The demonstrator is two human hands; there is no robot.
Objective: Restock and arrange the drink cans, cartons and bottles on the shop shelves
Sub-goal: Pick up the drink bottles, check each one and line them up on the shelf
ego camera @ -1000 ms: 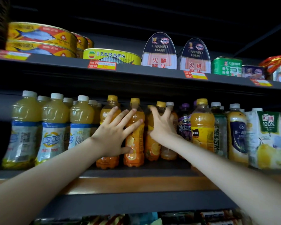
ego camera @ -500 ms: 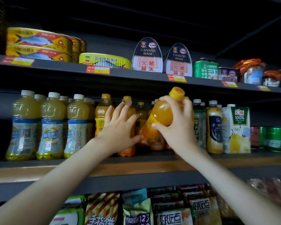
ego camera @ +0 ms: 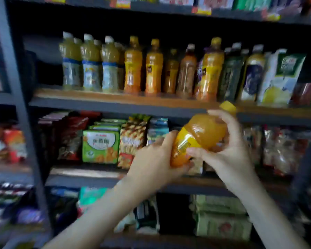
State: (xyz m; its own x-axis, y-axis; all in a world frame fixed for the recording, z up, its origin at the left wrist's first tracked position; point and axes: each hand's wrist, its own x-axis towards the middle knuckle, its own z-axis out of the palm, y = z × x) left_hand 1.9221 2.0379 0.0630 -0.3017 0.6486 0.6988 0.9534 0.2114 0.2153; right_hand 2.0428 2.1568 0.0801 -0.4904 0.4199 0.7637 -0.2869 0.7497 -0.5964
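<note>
Whereas a second ago both hands were pressed in among the bottles on the drinks shelf (ego camera: 115,99), one orange juice bottle (ego camera: 196,139) has now been drawn out of the row and lowered clear of it. It is held tilted, cap up and to the right, in front of the snack packs (ego camera: 101,146) on the shelf below, and neither shelf is touched by it. The left hand (ego camera: 154,164), earlier laid flat against the standing bottles, is now wrapped round the bottle's base. The right hand (ego camera: 230,150) is curled round its upper body below the neck, so both hands are clamped on the one bottle. The label cannot be read through the blur. Two darker bottles (ego camera: 186,74) appear set back in the row, and the space in front of them is judged a likely slot for the bottle. The restocking of this bottle is therefore judged unfinished: it has been removed, perhaps for checking or turning, but not yet placed
</note>
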